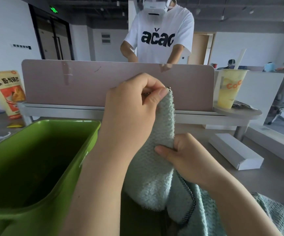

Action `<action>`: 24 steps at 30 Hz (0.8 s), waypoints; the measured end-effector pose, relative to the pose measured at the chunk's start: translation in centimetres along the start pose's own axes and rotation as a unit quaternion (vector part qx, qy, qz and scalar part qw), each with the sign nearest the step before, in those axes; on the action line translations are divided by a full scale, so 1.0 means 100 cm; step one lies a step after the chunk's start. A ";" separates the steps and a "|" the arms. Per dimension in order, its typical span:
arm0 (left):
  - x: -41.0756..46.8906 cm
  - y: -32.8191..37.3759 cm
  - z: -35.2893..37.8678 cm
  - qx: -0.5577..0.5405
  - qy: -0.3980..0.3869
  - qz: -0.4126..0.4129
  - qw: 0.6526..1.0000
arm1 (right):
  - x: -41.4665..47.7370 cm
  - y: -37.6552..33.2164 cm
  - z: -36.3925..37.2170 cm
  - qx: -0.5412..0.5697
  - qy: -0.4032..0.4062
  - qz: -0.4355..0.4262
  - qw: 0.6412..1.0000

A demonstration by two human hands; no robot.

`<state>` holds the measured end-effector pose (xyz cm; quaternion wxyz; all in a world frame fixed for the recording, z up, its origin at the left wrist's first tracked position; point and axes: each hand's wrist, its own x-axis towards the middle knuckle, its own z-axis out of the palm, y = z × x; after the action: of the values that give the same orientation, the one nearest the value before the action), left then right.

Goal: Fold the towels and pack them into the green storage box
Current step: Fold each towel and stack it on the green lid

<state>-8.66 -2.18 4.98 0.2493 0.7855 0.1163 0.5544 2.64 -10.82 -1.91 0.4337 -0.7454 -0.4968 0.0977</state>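
Two hands (132,106) (187,155) pinching towel (153,184) edge, green box (61,123) alongside

Soft daylight, wide-angle edge distortion

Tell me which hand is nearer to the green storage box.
Left. The left hand pinches the top corner of the towel close to the right rim of the green storage box; the right hand grips the towel lower, farther right of the box.

The left hand (131,108) is raised in a pinch, the right hand (186,156) lower, curled in a grip.
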 end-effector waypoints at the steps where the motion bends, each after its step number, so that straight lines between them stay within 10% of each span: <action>1: 0.000 -0.001 0.001 -0.003 0.007 0.002 1.000 | 0.001 0.003 0.003 -0.003 -0.007 0.007 1.000; 24: 0.001 -0.006 -0.006 -0.043 0.144 0.015 0.989 | 0.009 0.043 0.026 -0.120 -0.101 0.096 0.983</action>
<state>-9.10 -1.49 4.89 0.2552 0.6876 0.1154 0.6699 4.34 -9.22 -6.42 0.2770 -0.8230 -0.4718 0.1531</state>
